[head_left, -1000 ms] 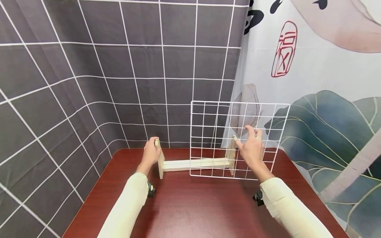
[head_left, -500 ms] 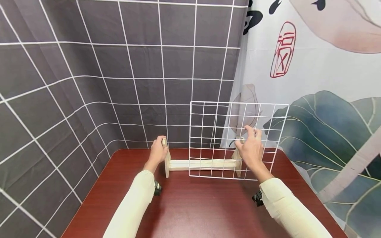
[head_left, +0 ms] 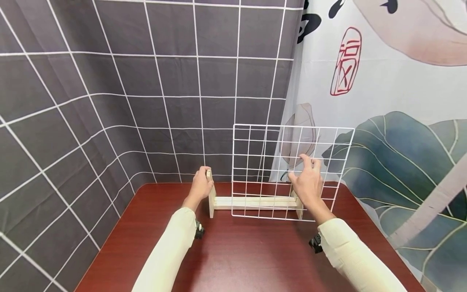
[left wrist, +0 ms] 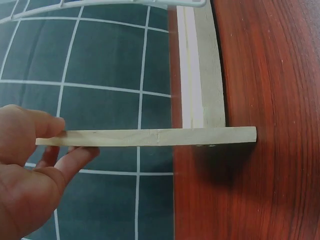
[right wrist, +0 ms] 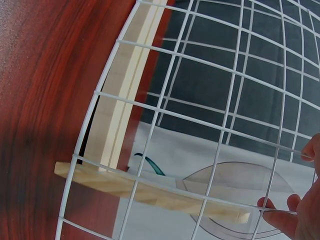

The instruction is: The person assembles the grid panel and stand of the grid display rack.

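My left hand (head_left: 200,184) pinches the top of the left upright of a pale wooden stand (head_left: 223,202). In the left wrist view, thumb and fingers lie on either side of that upright (left wrist: 150,137). The stand has two uprights joined by a low grooved crossbar (left wrist: 210,75). My right hand (head_left: 309,181) holds a white wire grid panel (head_left: 233,162) roughly upright, nearer to me than the stand. In the right wrist view, fingertips (right wrist: 280,220) grip its wires. Whether panel and stand touch, I cannot tell. The right upright (right wrist: 150,192) shows behind the wires.
Everything is over a reddish-brown table (head_left: 240,251). A dark grey curtain (head_left: 175,81) with white grid lines hangs behind and to the left. At the right hangs a white curtain (head_left: 317,81) with leaf prints. A small black camera (head_left: 315,244) sits at my right wrist.
My left hand has moved right, and the wooden stand has shifted right with it behind the wire grid panel. The right hand and the panel have stayed nearly still.
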Demonstrator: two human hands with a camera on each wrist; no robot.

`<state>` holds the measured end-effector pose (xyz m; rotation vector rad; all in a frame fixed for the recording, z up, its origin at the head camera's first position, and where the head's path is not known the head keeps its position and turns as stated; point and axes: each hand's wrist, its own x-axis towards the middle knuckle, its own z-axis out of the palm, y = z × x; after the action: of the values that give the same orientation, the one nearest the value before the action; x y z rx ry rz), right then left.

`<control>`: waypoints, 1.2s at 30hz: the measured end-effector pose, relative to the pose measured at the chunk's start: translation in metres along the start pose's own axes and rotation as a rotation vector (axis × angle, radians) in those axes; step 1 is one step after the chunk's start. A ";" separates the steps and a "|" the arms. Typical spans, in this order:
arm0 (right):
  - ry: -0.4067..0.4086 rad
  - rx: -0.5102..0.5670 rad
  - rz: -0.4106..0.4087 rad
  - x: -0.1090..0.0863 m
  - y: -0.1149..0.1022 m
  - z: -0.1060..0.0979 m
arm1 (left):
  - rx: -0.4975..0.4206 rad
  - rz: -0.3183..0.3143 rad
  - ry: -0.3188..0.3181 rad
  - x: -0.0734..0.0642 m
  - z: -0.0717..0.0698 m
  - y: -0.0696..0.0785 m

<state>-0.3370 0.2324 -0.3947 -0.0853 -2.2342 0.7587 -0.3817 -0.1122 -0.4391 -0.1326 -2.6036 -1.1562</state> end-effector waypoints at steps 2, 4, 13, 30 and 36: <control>-0.002 0.001 -0.001 0.000 0.000 0.000 | -0.006 0.001 -0.010 0.000 0.002 0.002; -0.005 0.002 0.002 -0.001 0.000 0.000 | -0.008 0.004 -0.011 0.000 0.004 0.004; -0.018 -0.002 0.023 -0.001 -0.001 0.000 | -0.030 -0.007 -0.031 -0.001 0.013 0.013; 0.029 0.037 -0.030 0.029 -0.026 -0.013 | -0.069 0.023 0.012 -0.001 0.019 0.009; 0.041 0.041 -0.053 0.044 -0.040 -0.019 | -0.062 0.028 0.018 -0.001 0.021 0.009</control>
<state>-0.3482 0.2215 -0.3338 -0.0217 -2.1726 0.7666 -0.3839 -0.0909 -0.4466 -0.1705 -2.5437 -1.2227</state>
